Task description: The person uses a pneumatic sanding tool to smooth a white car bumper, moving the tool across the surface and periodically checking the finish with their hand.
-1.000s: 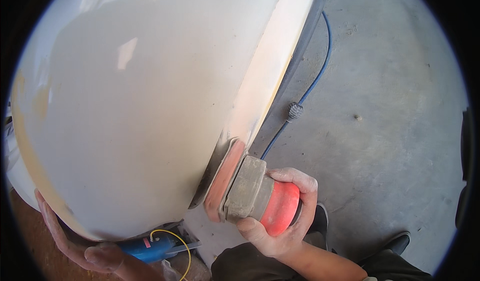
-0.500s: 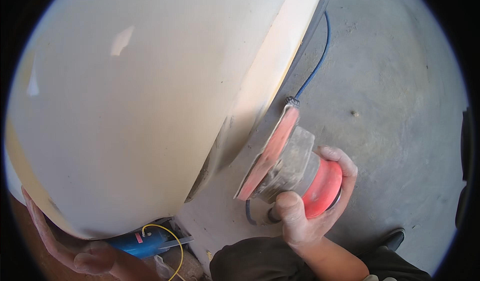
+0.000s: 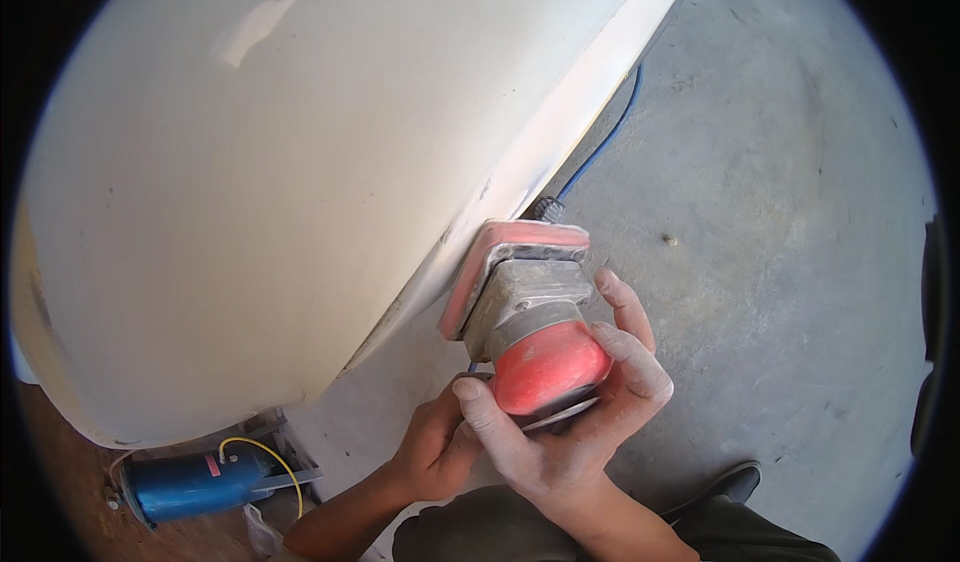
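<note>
My right hand (image 3: 570,442) is wrapped around the red cap of a dusty air sander (image 3: 535,302), thumb on the near side and fingers around the far side. The sander is tilted, its flat red pad against or very near the lower edge of a pale, glossy body panel (image 3: 270,212); any gap is hidden. Below the cap, my left hand (image 3: 437,452) is closed at the sander's underside, beside a short piece of dark hose. Its fingertips are partly hidden behind my right hand. A ribbed dark fitting (image 3: 549,210) shows just beyond the pad.
A blue hose (image 3: 612,137) runs along the grey concrete floor (image 3: 770,262) beside the panel. Under the panel's near end lies a blue cylinder (image 3: 185,487) with a yellow hose (image 3: 270,449). My dark shoe (image 3: 738,484) rests on the floor at lower right.
My left hand has left the panel's near left edge and come over to the sander. The sander has turned and shifted slightly left, and the view has moved.
</note>
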`<state>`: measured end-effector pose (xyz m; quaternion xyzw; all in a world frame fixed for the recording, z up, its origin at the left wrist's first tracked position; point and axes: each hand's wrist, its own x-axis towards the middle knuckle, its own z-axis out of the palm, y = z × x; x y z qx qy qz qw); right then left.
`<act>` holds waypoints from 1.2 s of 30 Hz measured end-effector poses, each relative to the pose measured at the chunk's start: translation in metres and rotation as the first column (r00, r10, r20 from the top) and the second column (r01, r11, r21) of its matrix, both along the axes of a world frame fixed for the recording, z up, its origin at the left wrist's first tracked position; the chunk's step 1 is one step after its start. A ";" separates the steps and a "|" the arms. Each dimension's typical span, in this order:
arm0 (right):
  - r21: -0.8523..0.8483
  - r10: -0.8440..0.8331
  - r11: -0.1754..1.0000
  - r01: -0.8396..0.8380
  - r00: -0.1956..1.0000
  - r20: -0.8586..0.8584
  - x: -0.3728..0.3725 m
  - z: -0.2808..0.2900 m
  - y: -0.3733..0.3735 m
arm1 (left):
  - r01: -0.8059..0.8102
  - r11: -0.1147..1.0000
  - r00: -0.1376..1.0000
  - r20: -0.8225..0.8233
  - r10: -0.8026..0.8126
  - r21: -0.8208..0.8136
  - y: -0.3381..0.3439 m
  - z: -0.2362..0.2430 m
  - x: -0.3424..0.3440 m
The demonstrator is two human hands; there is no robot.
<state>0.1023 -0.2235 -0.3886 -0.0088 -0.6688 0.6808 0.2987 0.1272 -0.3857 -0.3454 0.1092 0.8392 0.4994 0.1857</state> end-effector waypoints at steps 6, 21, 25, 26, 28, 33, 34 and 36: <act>0.150 -0.009 0.989 -0.001 0.998 0.060 0.005 0.023 -0.018 | 0.003 0.998 0.999 0.044 -0.005 0.055 -0.025 0.013 -0.008; 0.212 0.041 0.976 -0.050 0.998 0.047 0.000 0.025 -0.014 | -0.011 1.000 0.998 -0.057 0.012 0.017 -0.019 -0.004 -0.013; 0.230 0.001 0.973 -0.014 0.998 0.056 -0.006 0.026 -0.004 | 0.013 0.998 0.999 -0.052 -0.009 0.062 -0.011 -0.008 -0.021; 0.236 -0.014 0.972 0.004 0.999 0.044 -0.007 0.025 0.001 | 0.015 0.995 0.999 -0.046 -0.010 0.102 -0.009 -0.010 -0.024; 0.287 -0.063 0.956 0.058 0.998 0.006 -0.009 0.025 0.007 | 0.000 0.997 1.000 -0.003 0.000 0.077 -0.008 -0.013 -0.028; 0.280 -0.003 0.960 -0.014 0.998 0.058 -0.002 0.031 -0.006 | -0.017 1.000 0.999 0.035 0.017 0.006 -0.019 -0.013 -0.015; 0.255 0.011 0.966 -0.036 0.995 0.096 -0.002 0.032 -0.010 | -0.063 0.994 0.993 0.095 0.072 -0.094 -0.020 -0.014 -0.012; 0.215 -0.015 0.977 -0.003 0.997 0.080 -0.001 0.032 -0.015 | -0.055 0.997 0.998 0.029 0.054 0.049 -0.020 -0.018 -0.011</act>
